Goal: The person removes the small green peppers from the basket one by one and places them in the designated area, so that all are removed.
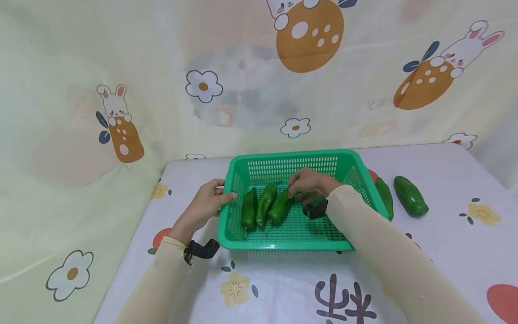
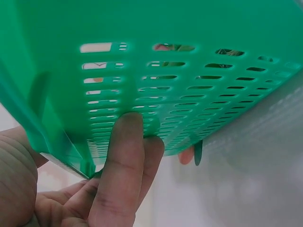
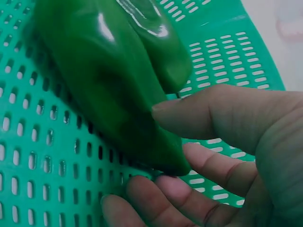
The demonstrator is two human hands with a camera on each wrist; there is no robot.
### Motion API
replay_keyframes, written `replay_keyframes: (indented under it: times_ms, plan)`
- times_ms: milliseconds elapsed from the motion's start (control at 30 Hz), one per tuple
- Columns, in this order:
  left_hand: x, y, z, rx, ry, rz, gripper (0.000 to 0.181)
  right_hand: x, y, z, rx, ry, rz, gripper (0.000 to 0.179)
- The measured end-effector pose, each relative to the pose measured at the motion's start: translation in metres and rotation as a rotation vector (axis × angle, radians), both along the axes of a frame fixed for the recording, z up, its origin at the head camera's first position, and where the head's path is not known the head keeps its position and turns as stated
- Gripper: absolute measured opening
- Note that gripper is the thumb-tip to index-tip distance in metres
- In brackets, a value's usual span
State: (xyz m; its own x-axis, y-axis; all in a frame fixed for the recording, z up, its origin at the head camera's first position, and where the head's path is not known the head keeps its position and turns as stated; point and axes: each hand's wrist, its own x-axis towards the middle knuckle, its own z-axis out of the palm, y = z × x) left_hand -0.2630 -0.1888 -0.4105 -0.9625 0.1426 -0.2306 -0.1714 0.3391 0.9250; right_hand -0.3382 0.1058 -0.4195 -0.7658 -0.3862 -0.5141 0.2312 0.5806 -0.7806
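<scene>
A green plastic basket with slotted walls stands on the table, three green peppers side by side in its left half. My left hand grips the basket's left rim, thumb over the top; in the left wrist view its fingers lie against the outer slotted wall. Inside the basket, my right hand pinches the tip of the rightmost pepper between thumb and fingers. That pepper rests on the basket floor beside the middle pepper. The leftmost pepper lies near the left wall.
Two more green peppers lie on the table right of the basket: one pepper close against its wall, the other pepper farther right. A patterned cloth hangs behind the table, and a printed white cover lies over the tabletop.
</scene>
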Motion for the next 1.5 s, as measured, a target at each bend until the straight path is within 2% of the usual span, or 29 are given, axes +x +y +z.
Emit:
replay_keyframes:
  times_ms: [500,1000,1233,1500]
  plan:
    - [-0.001,0.003,0.003,-0.014,0.018,-0.006,0.053,0.004,-0.003,-0.002,0.052,0.010,0.036,0.050]
    - [0.000,0.004,0.003,-0.010,0.011,0.001,0.052,0.007,-0.004,-0.004,-0.097,-0.026,0.130,0.039]
    - [0.000,0.004,0.002,-0.018,0.013,0.006,0.052,0.008,0.001,0.003,-0.157,-0.051,0.125,0.033]
    - [0.000,0.001,0.001,-0.009,0.003,0.009,0.051,0.010,0.015,0.015,-0.182,-0.026,0.125,0.029]
